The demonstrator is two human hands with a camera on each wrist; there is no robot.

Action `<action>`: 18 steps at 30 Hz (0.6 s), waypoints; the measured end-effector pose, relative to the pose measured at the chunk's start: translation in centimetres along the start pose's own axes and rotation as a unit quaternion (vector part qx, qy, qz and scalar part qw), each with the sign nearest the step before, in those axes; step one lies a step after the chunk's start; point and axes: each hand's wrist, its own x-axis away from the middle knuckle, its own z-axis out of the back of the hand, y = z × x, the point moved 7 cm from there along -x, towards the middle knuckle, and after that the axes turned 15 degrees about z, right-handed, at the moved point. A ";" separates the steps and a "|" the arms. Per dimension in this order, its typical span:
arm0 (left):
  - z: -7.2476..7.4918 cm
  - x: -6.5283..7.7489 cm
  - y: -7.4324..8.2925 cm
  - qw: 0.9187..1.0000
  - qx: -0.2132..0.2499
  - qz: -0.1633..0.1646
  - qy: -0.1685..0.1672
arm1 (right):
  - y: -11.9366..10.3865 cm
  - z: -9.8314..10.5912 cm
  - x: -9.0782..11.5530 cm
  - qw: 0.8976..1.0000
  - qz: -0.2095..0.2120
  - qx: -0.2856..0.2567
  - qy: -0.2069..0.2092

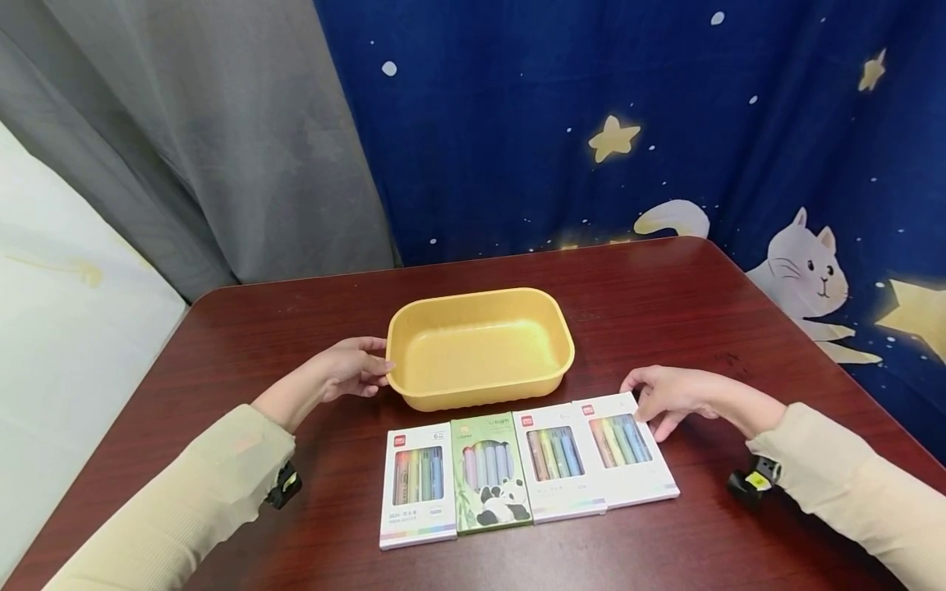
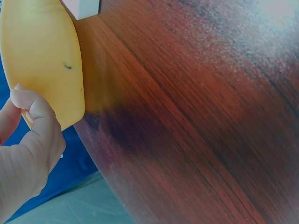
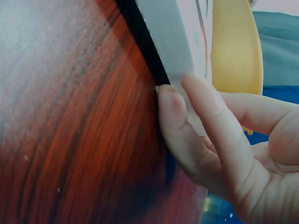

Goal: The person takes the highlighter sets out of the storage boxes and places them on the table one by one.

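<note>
A shallow yellow plastic basket [image 1: 476, 396] stands on the table with nothing inside. My left hand [image 1: 353, 369] holds its left end at the rim, thumb and fingers pinching the wall [image 2: 46, 56]. In front of the basket several flat boxes of coloured pens lie side by side: a white one [image 1: 419, 525], a green panda one [image 1: 484, 431], a second white one [image 1: 569, 501] and a white one [image 1: 643, 486] at the right end. My right hand [image 1: 668, 398] grips that last box at its far right corner; in the right wrist view fingertips [image 3: 173, 102] press its side edge.
The dark red wooden table [image 1: 310, 509] ends at a rounded back edge. Behind it hang a grey curtain [image 1: 222, 139] and a blue curtain [image 1: 502, 123] with stars and a cat. Black wrist cameras sit under both sleeves.
</note>
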 end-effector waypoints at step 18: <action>0.0 0.0 0.0 1.000 0.001 0.001 0.001 | 0.1 -0.2 -0.3 1.000 -0.010 0.011 0.005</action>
